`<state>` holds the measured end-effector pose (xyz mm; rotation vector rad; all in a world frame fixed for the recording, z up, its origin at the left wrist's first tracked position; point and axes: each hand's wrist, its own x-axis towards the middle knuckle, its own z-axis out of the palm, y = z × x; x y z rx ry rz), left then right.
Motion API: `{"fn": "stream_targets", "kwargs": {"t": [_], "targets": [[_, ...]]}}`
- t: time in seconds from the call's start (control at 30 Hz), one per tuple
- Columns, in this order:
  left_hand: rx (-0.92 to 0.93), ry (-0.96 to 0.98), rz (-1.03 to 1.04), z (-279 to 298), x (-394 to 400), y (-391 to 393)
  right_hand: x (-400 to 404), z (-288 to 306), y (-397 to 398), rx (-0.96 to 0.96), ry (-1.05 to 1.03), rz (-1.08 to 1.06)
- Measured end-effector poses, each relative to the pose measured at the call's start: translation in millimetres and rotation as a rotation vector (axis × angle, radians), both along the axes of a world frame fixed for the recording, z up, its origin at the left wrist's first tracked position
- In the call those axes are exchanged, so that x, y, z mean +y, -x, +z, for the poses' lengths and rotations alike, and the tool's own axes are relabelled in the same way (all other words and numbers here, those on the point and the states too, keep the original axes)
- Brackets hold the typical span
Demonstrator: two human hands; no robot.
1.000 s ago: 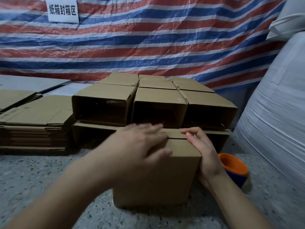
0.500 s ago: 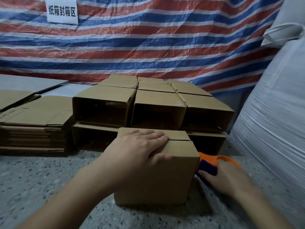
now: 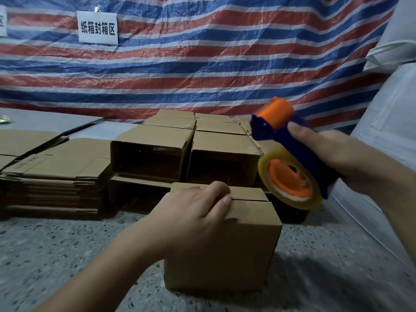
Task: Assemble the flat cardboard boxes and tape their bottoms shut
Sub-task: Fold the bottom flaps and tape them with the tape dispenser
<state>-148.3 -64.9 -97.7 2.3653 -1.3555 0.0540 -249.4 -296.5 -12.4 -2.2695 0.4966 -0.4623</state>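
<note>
A small brown cardboard box (image 3: 236, 255) stands on the speckled floor in front of me, its two top flaps folded shut with a seam between them. My left hand (image 3: 193, 212) lies flat on the flaps and presses them down. My right hand (image 3: 333, 154) grips a blue and orange tape dispenser (image 3: 286, 158) with a roll of clear tape, held in the air above and to the right of the box, apart from it.
Assembled open boxes (image 3: 150, 149) lie stacked on their sides behind the box. A pile of flat cardboard (image 3: 51, 176) sits at the left. A striped tarp (image 3: 202, 64) hangs behind, and large white sacks (image 3: 387, 122) stand at the right.
My right hand left the box, took hold of the tape dispenser on the floor at the right and lifted it above the box. My left hand stayed pressing on the flaps.
</note>
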Motion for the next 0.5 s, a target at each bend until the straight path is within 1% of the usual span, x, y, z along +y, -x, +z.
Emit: {"fn": "stream_targets", "kwargs": {"t": [0.1,0.17,0.2,0.23,0.27,0.33,0.37,0.4,0.43,0.5], "targets": [[0.075,0.03,-0.001,1.8,-0.2,-0.7,18.6,22.3,-18.3,0.105,-0.036,0.195],[0.116,0.065,-0.013,-1.2,0.6,-3.5,30.6,27.5,-29.5,0.182,-0.048,0.279],[0.157,0.112,-0.011,-3.1,0.9,-5.9,32.7,28.2,-35.3,0.227,-0.028,0.309],[0.227,0.207,0.001,-5.4,2.4,-8.0,33.6,27.6,-40.9,0.268,-0.008,0.323],[0.328,0.352,0.024,-6.7,2.2,-10.5,33.5,26.7,-45.6,0.294,0.005,0.321],[0.606,0.715,0.105,-2.7,0.8,-13.9,33.9,26.0,-52.7,0.322,0.009,0.321],[0.766,0.863,0.155,3.9,-0.5,-16.8,33.7,25.9,-54.8,0.33,0.006,0.329],[0.919,0.967,0.206,11.8,-1.2,-19.8,34.1,26.3,-56.3,0.338,0.003,0.336],[1.023,1.017,0.244,19.1,-0.7,-22.9,34.8,26.8,-57.2,0.348,-0.001,0.34],[1.102,0.986,0.264,29.8,2.8,-27.4,35.1,27.5,-59.2,0.376,0.001,0.347]]}}
